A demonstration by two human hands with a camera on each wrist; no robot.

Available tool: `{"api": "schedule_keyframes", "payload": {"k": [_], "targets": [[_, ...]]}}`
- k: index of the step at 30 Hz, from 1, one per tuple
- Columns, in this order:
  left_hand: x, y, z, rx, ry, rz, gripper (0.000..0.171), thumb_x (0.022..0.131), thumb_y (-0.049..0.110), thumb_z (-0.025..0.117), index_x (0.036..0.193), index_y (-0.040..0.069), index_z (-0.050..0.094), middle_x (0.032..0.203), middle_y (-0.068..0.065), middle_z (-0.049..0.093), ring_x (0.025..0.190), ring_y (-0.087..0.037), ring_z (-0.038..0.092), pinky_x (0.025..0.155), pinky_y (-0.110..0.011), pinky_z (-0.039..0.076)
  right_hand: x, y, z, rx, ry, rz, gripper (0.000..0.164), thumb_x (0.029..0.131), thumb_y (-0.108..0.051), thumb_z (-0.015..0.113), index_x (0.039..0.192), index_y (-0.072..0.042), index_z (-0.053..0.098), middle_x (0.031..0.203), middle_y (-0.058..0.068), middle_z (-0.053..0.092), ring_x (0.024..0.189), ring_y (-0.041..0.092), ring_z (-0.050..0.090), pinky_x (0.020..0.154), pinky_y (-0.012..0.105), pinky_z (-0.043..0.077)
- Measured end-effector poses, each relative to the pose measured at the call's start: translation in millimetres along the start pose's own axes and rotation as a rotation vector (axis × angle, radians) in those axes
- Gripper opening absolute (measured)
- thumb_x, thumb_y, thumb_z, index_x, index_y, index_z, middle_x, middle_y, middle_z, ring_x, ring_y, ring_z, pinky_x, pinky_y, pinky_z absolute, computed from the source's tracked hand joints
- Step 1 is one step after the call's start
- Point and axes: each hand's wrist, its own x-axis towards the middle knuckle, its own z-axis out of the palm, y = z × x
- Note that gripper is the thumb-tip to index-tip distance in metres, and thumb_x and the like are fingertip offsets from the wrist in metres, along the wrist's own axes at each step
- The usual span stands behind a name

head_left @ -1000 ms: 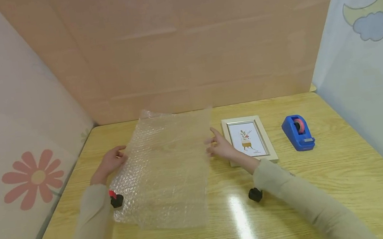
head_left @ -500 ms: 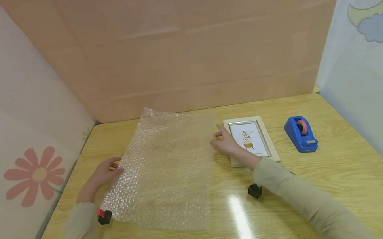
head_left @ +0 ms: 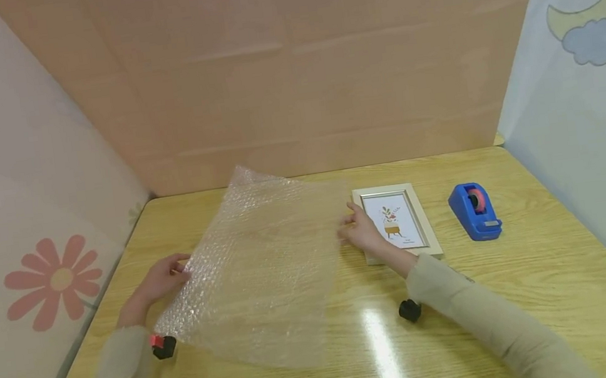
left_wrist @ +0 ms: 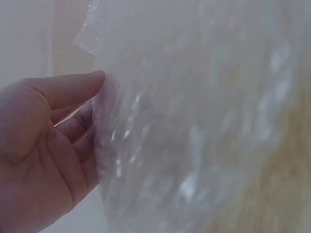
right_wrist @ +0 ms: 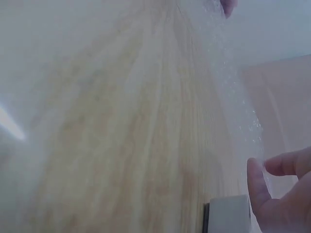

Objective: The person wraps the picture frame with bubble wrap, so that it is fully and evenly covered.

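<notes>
A sheet of clear bubble wrap (head_left: 267,269) spans the space between my two hands, its lower part hanging close over the wooden table. At its left edge my left hand (head_left: 162,278) pinches it; in the left wrist view the thumb of that hand (left_wrist: 43,145) lies along the edge and the other fingers go behind the film. My right hand (head_left: 364,233) has the opposite edge, with thumb and forefinger meeting on it in the right wrist view, where the hand (right_wrist: 286,199) shows at lower right. Under the right forearm lies a cream picture frame (head_left: 425,224), partly covered by the hand.
A blue tape dispenser (head_left: 474,213) with pink tape stands right of the picture frame. Behind the table (head_left: 542,286) rises a brown backdrop (head_left: 296,89). Patterned pale walls (head_left: 591,134) close off both sides. A black wrist device (head_left: 410,310) is below the right sleeve.
My left hand has moved left and toward me, and my right hand slightly right, so the bubble wrap is drawn wider and slants more. The picture frame and tape dispenser have stayed put.
</notes>
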Motion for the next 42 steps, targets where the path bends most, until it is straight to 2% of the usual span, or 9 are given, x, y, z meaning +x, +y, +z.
{"api": "schedule_keyframes", "payload": {"k": [6,11,15,20,23,27,32,36,42], "targets": [[5.3,-1.3,4.8,0.008,0.037,-0.035,0.039,0.088,0.007,0.056,0.123,-0.009,0.046,0.093,-0.020,0.059,0.083,-0.027,0.056,0.065,-0.032,0.047,-15,-3,1,-0.023,0.028,0.020,0.084,0.080,0.007,0.058,0.144,0.001,0.004,0.117,0.027,0.050,0.075,0.022,0.062,0.069,0.028,0.054],[-3.4,-2.5,7.6,-0.011,0.048,-0.022,0.043,0.089,0.010,0.055,0.124,-0.011,0.043,0.096,-0.024,0.058,0.087,-0.032,0.057,0.068,-0.034,0.049,-12,-7,-6,-0.004,0.021,0.056,0.083,0.083,0.002,0.056,0.144,-0.001,0.000,0.126,0.025,0.040,0.095,0.031,0.057,0.078,0.030,0.052],[-16.3,-4.8,5.5,-0.023,0.010,-0.002,0.050,0.086,0.012,0.060,0.124,-0.015,0.041,0.093,-0.021,0.060,0.082,-0.026,0.058,0.065,-0.031,0.049,-2,-8,-14,0.017,0.042,0.061,0.081,0.084,0.001,0.053,0.144,-0.002,0.000,0.132,0.027,0.032,0.107,0.038,0.050,0.081,0.031,0.051],[-29.2,-10.0,2.1,-0.060,-0.067,-0.015,0.054,0.082,0.011,0.065,0.123,-0.016,0.042,0.091,-0.016,0.060,0.077,-0.016,0.056,0.061,-0.027,0.048,4,-5,-17,0.050,0.073,0.063,0.078,0.082,0.008,0.051,0.144,0.001,0.005,0.128,0.028,0.037,0.090,0.027,0.056,0.073,0.026,0.053],[-31.6,-11.3,0.6,-0.091,-0.073,-0.027,0.050,0.082,0.007,0.063,0.122,-0.015,0.042,0.089,-0.015,0.058,0.074,-0.015,0.053,0.059,-0.027,0.047,2,-2,-14,0.071,0.083,0.054,0.076,0.081,0.010,0.050,0.143,0.003,0.007,0.123,0.027,0.041,0.076,0.016,0.055,0.068,0.024,0.054],[-29.8,-11.3,-1.0,-0.057,-0.018,-0.038,0.046,0.083,0.006,0.060,0.122,-0.012,0.044,0.087,-0.014,0.056,0.073,-0.017,0.050,0.058,-0.028,0.045,-4,-1,-9,0.060,0.110,0.046,0.076,0.081,0.010,0.051,0.143,0.003,0.008,0.117,0.025,0.044,0.067,0.009,0.053,0.066,0.024,0.054],[-23.9,-12.8,-0.1,-0.028,0.030,-0.056,0.043,0.085,0.007,0.058,0.122,-0.011,0.045,0.090,-0.016,0.057,0.075,-0.018,0.050,0.060,-0.030,0.045,-10,0,-5,0.054,0.137,0.050,0.080,0.079,0.009,0.054,0.143,0.001,0.006,0.114,0.023,0.046,0.066,0.009,0.052,0.065,0.024,0.054],[-23.6,-15.7,2.1,-0.030,0.051,-0.051,0.042,0.087,0.008,0.056,0.123,-0.012,0.045,0.090,-0.018,0.057,0.075,-0.019,0.051,0.060,-0.030,0.045,-9,0,-5,0.069,0.126,0.056,0.084,0.080,0.008,0.056,0.144,-0.001,0.003,0.118,0.022,0.041,0.069,0.011,0.051,0.066,0.024,0.054],[-23.8,-18.8,4.9,0.004,0.083,-0.095,0.038,0.091,0.010,0.052,0.123,-0.009,0.045,0.092,-0.019,0.057,0.079,-0.023,0.053,0.062,-0.029,0.045,-9,3,-6,0.015,0.088,0.065,0.082,0.081,0.009,0.055,0.144,0.002,0.003,0.129,0.024,0.037,0.068,0.010,0.055,0.069,0.023,0.053]]}}
